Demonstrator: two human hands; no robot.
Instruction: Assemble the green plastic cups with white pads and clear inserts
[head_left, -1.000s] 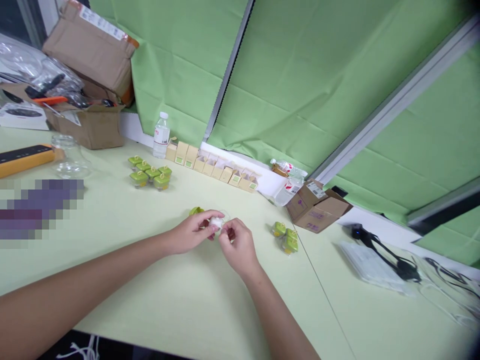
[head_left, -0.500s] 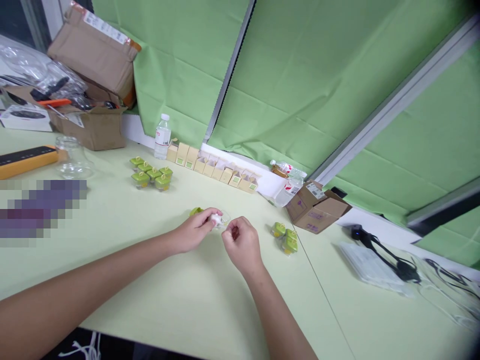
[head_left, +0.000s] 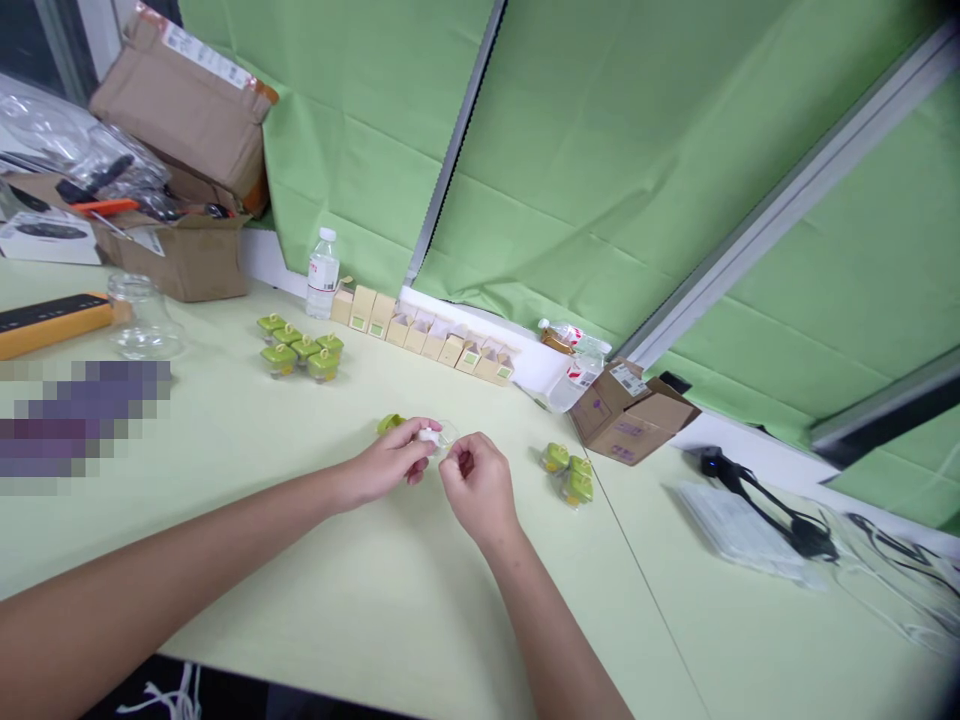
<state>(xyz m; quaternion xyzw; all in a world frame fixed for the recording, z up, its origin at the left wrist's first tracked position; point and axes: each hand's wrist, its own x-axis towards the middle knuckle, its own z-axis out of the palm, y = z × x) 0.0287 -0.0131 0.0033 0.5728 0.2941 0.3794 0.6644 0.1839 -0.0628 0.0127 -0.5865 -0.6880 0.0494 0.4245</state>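
Note:
My left hand (head_left: 388, 462) pinches a small white object (head_left: 429, 436) between thumb and fingers; its exact kind is too small to make out. Just to its right, my right hand (head_left: 480, 490) is closed with thumb and fingertips together, and whatever they hold is hidden. Behind the two hands a clear plastic cup (head_left: 449, 432) shows in part. A green lid (head_left: 390, 424) lies on the table (head_left: 360, 590) beyond my left fingers. Clear containers with green lids stand in a left group (head_left: 304, 347) and a right group (head_left: 578, 483).
A row of small cardboard boxes (head_left: 425, 332) lines the back edge beside a water bottle (head_left: 322, 274). To the right are a cardboard box (head_left: 630, 415) and black cables (head_left: 810, 538). A glass jar (head_left: 142, 318) and an orange-and-black power strip (head_left: 56, 325) sit at left.
The white object has turned slightly in my left fingers, and the fingers below it have shifted. My right hand stays pinched beside it with little movement. The whole view has moved a little.

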